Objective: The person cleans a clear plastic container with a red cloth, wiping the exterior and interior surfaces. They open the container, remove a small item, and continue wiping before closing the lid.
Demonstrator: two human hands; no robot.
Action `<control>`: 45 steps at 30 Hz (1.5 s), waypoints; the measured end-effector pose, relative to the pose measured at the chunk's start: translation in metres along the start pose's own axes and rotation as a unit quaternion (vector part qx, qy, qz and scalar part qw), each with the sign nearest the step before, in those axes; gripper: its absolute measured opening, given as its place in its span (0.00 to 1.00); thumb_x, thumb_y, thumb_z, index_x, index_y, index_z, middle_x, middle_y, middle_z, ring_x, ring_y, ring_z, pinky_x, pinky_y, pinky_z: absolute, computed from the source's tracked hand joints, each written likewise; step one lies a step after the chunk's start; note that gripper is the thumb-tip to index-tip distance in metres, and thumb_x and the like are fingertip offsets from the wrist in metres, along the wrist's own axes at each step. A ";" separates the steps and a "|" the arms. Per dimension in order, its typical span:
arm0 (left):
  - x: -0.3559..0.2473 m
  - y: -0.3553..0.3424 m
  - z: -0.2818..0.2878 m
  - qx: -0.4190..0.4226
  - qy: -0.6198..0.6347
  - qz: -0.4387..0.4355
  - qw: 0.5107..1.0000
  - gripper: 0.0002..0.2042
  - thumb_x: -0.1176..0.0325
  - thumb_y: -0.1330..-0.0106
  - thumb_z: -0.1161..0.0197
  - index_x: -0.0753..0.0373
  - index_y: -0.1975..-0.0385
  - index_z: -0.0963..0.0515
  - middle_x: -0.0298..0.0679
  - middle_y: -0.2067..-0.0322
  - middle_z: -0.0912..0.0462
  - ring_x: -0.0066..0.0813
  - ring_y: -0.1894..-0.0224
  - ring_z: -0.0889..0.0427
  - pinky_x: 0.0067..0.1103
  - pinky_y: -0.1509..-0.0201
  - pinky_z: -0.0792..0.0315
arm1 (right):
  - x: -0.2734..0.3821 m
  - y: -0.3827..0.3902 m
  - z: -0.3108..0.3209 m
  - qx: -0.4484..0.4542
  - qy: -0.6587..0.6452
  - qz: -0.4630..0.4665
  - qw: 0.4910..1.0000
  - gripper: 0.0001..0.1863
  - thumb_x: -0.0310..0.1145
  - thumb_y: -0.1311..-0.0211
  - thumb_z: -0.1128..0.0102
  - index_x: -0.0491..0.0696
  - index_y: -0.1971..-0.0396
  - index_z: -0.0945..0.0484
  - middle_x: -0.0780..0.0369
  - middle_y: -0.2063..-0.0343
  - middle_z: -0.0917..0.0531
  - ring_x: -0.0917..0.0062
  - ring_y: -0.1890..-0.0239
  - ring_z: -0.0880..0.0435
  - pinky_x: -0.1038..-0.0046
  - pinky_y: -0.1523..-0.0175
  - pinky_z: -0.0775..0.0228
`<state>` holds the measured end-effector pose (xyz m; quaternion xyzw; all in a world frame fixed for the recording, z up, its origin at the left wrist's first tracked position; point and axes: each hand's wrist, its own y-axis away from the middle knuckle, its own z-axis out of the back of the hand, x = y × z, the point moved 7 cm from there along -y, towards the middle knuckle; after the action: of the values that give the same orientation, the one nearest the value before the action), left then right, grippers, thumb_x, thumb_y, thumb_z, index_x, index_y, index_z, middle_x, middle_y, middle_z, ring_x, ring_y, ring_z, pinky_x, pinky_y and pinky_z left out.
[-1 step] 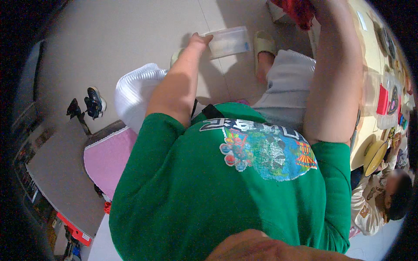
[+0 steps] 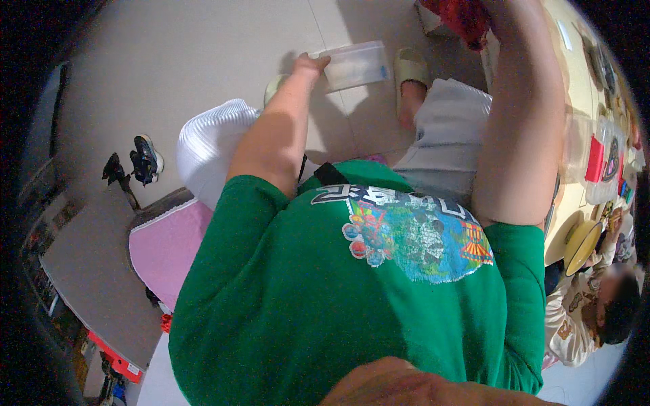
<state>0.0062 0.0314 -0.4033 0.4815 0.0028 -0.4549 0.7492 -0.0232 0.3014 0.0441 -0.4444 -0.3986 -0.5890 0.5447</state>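
My left hand (image 2: 311,64) grips the near left end of a clear plastic box (image 2: 357,65), its thumb pointing toward the box. The box is held out over the floor between my feet and has a small blue mark at one corner. At the top edge of the view, my right hand (image 2: 500,15) is partly cut off and in shade. A crumpled dark red cloth (image 2: 462,24) hangs from it; the fingers themselves are hard to make out.
To the right, a pale table (image 2: 574,169) carries clear tubs, a yellow pan (image 2: 582,247) and dishes. A person in a light top (image 2: 572,325) is beside it. A pink cloth (image 2: 166,243) covers a seat at left; black shoes (image 2: 144,160) stand near it. A pale box (image 2: 433,20) lies below the red cloth.
The red cloth hangs very slightly lower. My left hand and the plastic box stay where they were.
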 end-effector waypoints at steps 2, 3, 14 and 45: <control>0.015 -0.015 -0.013 -0.005 -0.117 0.002 0.993 0.50 0.39 0.43 0.33 0.67 0.28 0.45 0.52 0.34 0.31 0.44 0.32 0.30 0.32 0.29 0.35 | 0.009 0.005 -0.013 -0.007 0.049 -0.047 0.998 0.17 0.39 0.39 0.32 0.39 0.61 0.19 0.59 0.73 0.17 0.75 0.72 0.18 0.72 0.68 0.26; 0.022 -0.022 -0.018 0.001 -0.200 -0.010 0.980 0.51 0.37 0.43 0.33 0.61 0.26 0.47 0.50 0.32 0.33 0.44 0.30 0.33 0.32 0.28 0.37 | 0.017 0.006 -0.023 -0.018 0.086 -0.094 0.992 0.17 0.39 0.39 0.31 0.39 0.61 0.19 0.59 0.73 0.17 0.75 0.72 0.18 0.72 0.68 0.25; -0.022 0.087 -0.015 -0.055 -0.422 -0.193 0.884 0.49 0.43 0.42 0.29 0.50 0.25 0.50 0.42 0.33 0.34 0.42 0.30 0.36 0.49 0.26 0.45 | 0.025 0.029 -0.086 0.133 0.100 -0.148 0.975 0.20 0.38 0.39 0.29 0.36 0.56 0.21 0.56 0.71 0.16 0.76 0.71 0.17 0.76 0.67 0.22; -0.026 0.149 -0.082 -0.113 -0.271 -0.485 0.824 0.04 0.74 0.40 0.42 0.62 0.66 0.22 0.45 0.64 0.24 0.42 0.57 0.20 0.32 0.57 0.20 | 0.030 0.025 -0.082 0.151 0.246 -0.203 0.936 0.22 0.41 0.38 0.32 0.38 0.55 0.20 0.52 0.67 0.14 0.68 0.65 0.14 0.67 0.57 0.20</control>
<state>0.1286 0.1267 -0.3288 0.1881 0.0841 -0.8679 0.4520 -0.0055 0.2127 0.0489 -0.1076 -0.4183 -0.7107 0.5552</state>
